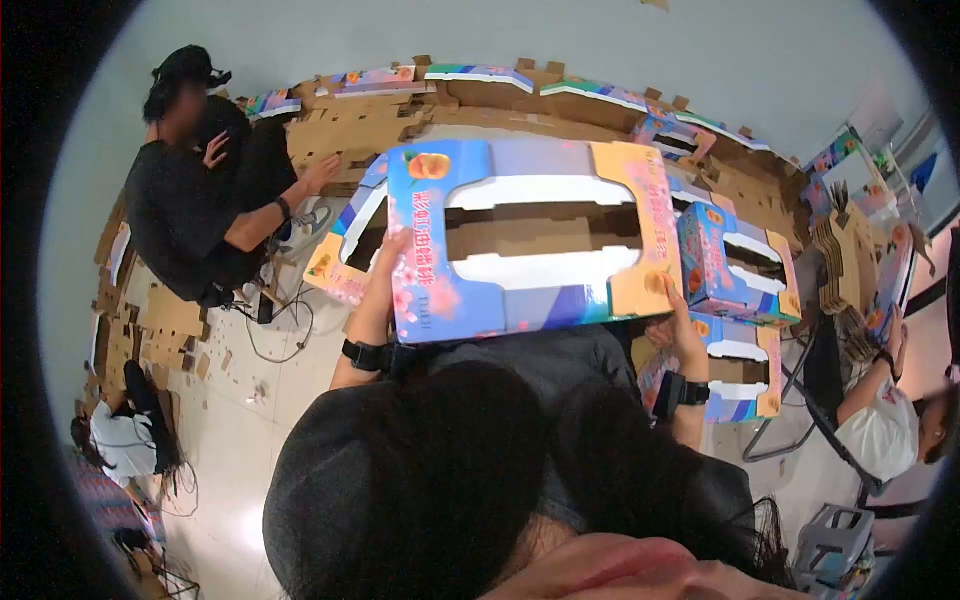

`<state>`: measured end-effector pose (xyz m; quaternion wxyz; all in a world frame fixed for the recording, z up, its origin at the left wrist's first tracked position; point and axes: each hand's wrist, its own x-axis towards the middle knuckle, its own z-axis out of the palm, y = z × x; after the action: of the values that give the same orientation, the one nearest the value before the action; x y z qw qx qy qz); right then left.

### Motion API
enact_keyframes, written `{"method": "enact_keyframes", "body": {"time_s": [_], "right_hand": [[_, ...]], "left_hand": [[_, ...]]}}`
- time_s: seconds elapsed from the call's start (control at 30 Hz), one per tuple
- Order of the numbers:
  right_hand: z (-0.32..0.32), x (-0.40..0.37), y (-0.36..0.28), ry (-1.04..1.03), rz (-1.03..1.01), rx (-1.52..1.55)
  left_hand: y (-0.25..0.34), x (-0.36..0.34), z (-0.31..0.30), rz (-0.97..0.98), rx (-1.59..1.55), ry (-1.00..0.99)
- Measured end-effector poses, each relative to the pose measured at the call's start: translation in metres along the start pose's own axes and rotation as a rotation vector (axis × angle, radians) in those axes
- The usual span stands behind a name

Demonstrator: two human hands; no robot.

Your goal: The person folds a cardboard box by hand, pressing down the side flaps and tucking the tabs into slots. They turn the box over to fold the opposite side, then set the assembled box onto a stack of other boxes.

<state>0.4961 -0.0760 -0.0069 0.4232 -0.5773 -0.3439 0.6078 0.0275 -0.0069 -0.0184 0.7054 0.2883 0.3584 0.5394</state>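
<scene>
Held up in front of my chest is a printed cardboard fruit box (pixel 425 300), blue at one end and orange at the other, with peach pictures and a large window in its top face. Its inside shows brown cardboard through the window. My left hand (pixel 388 262) grips the blue end, with part of the fingers hidden behind it. At the orange end's lower corner, my right hand (pixel 683 325) is closed on the same box. Both wrists wear black straps. Behind my left hand stands another similar box (pixel 335 262), partly covered.
Two more printed boxes, one upper (pixel 705 262) and one lower (pixel 745 408), sit to my right. Flat brown cardboard (pixel 350 130) lies along the wall. A co-worker in black (pixel 190 190) sits at left; another person in white (pixel 885 435) is at right, near a dark stand.
</scene>
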Motion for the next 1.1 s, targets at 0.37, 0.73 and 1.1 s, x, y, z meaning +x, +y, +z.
{"method": "enact_keyframes", "body": {"time_s": [0.37, 0.73, 1.1], "right_hand": [[-0.067, -0.008, 0.036, -0.398, 0.154, -0.387], [-0.078, -0.038, 0.028, -0.118, 0.111, -0.328], [-0.071, -0.06, 0.057, 0.161, 0.044, -0.181]], "left_hand": [[0.064, -0.071, 0.066, 0.595, 0.657, -0.541], [0.068, -0.093, 0.104, 1.132, 1.069, -0.651], [0.056, -0.091, 0.113, 1.092, 1.004, -0.733]]}}
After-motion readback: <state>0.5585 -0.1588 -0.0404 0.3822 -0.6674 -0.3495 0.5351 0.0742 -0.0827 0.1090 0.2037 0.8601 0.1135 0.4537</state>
